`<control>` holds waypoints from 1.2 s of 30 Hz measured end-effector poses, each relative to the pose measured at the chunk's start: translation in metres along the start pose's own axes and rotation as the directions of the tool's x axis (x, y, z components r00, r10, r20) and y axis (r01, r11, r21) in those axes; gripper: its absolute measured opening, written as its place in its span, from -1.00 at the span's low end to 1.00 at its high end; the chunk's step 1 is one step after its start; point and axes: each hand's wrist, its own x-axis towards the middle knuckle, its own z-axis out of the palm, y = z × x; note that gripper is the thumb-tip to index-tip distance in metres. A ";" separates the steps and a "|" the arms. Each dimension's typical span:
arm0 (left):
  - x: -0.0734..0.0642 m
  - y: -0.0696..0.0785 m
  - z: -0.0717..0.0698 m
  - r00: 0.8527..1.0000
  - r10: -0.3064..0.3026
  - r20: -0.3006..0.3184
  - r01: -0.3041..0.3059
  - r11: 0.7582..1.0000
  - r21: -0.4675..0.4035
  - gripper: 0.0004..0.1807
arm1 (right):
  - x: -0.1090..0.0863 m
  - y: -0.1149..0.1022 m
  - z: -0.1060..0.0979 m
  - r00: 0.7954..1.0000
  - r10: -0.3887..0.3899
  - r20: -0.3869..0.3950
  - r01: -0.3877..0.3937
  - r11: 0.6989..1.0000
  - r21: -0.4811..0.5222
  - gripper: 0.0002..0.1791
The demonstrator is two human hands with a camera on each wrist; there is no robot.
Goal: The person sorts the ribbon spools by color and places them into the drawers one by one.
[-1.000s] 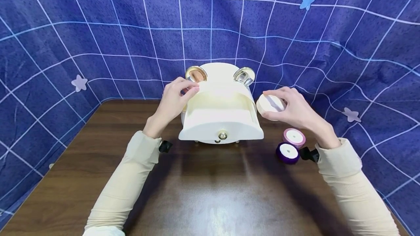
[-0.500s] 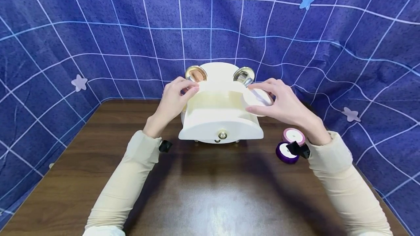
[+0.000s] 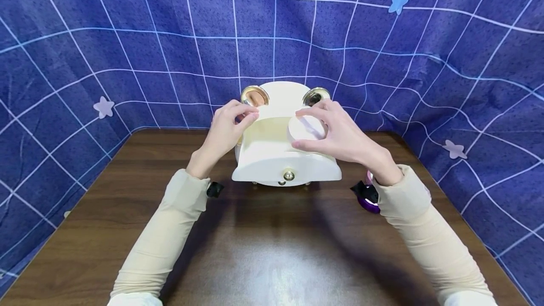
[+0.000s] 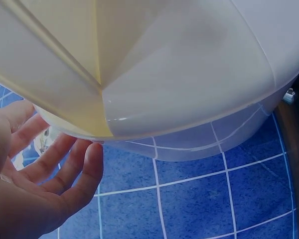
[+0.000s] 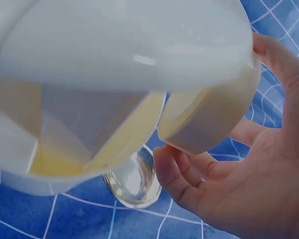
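Observation:
A white rounded box (image 3: 280,96) with gold ear-like discs stands at the back of the table. Its white drawer (image 3: 265,164), with a gold knob, is pulled out toward me. My left hand (image 3: 227,124) stays at the left side; in the left wrist view its loosely bent fingers (image 4: 92,159) reach the container's rim, and I cannot tell how firmly they touch. Over the drawer's right half, my right hand (image 3: 344,131) grips a white round roll (image 3: 306,129) between thumb and fingers. In the right wrist view the roll (image 5: 209,117) is tilted beside the rim.
A purple ribbon roll (image 3: 369,206) and a pink one (image 3: 369,177) lie on the brown wooden table (image 3: 272,249), partly hidden by the right wrist and its black camera (image 3: 365,191). A blue grid-patterned cloth (image 3: 272,22) hangs behind the table.
My right hand has carried the white roll leftward, from beside the drawer to above its right half. The right sleeve now covers much of the coloured rolls. My left hand has kept its place.

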 end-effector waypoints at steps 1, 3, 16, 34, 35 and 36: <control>0.000 0.000 0.000 1.000 0.000 -0.001 0.000 1.000 -0.001 -0.80 | 0.001 -0.001 0.002 1.000 -0.008 0.003 0.008 1.000 -0.004 -0.34; 0.000 0.000 0.000 1.000 0.000 -0.001 0.000 1.000 -0.004 -0.80 | 0.003 -0.003 0.004 1.000 -0.026 0.008 0.026 1.000 -0.013 -0.34; 0.000 0.001 -0.003 1.000 0.001 0.002 -0.001 1.000 -0.014 -0.79 | 0.002 -0.011 0.015 0.989 -0.111 -0.096 0.113 0.994 0.012 -0.53; -0.002 0.002 -0.004 1.000 -0.011 0.020 0.011 1.000 -0.016 -0.78 | -0.069 -0.041 0.083 0.826 0.259 0.500 -0.563 0.379 0.734 -0.48; -0.002 0.002 -0.004 1.000 -0.010 0.019 0.010 1.000 -0.016 -0.78 | -0.068 -0.041 0.083 0.828 0.262 0.496 -0.561 0.369 0.741 -0.48; -0.002 0.003 -0.004 1.000 -0.012 0.019 0.012 1.000 -0.015 -0.78 | -0.067 -0.040 0.084 0.832 0.264 0.487 -0.554 0.366 0.748 -0.47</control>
